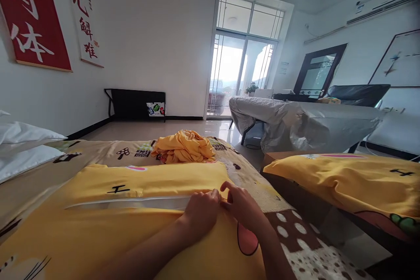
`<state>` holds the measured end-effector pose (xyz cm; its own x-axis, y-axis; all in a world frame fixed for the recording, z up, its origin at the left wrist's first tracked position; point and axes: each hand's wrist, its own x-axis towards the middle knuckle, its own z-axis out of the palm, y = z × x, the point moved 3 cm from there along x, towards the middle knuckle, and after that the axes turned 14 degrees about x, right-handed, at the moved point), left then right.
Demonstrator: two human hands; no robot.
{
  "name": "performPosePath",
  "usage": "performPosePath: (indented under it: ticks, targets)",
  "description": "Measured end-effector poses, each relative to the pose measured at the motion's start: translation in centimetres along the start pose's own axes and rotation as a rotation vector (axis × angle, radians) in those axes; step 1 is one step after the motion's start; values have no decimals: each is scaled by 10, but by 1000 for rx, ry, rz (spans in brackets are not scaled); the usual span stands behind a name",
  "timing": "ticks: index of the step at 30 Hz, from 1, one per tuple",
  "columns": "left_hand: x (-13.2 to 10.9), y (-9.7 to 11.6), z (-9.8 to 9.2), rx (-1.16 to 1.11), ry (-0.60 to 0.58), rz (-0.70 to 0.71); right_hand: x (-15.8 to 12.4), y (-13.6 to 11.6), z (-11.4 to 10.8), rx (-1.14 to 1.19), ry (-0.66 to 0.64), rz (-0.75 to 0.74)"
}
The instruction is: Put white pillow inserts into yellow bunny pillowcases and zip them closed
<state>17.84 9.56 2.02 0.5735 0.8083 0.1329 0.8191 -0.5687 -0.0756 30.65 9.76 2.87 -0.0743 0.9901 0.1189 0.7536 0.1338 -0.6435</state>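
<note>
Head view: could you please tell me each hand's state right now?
Left hand: curled on the yellow cover by its zip opening; grip cannot be told.
Right hand: pinching the cover at the opening's end.

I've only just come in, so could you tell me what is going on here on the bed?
A person is working on a yellow printed cover spread over the bed. Both hands meet at the end of its long slit, where white filling shows. The right hand pinches the edge there, and the left hand lies beside it with curled fingers; its grip is unclear. A crumpled yellow cloth lies beyond the cover, and white pillows are at the left.
</note>
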Motion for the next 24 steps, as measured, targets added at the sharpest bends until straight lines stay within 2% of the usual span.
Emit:
performPosePath:
  ticks: [4, 9, 15, 24]
  targets:
    - [-1, 0, -1, 9, -6, -5, -6, -7, -2, -91, 0, 12]
    - [-1, 0, 1, 23, 4, -9, -8, -11, 2, -183, -29, -149]
    - [1, -3, 0, 87, -29, -39, -1, -1, -1, -116, -50, -158]
    - [-13, -21, -21, 147, -52, -141, 0, -2, -5, -16, -48, -180]
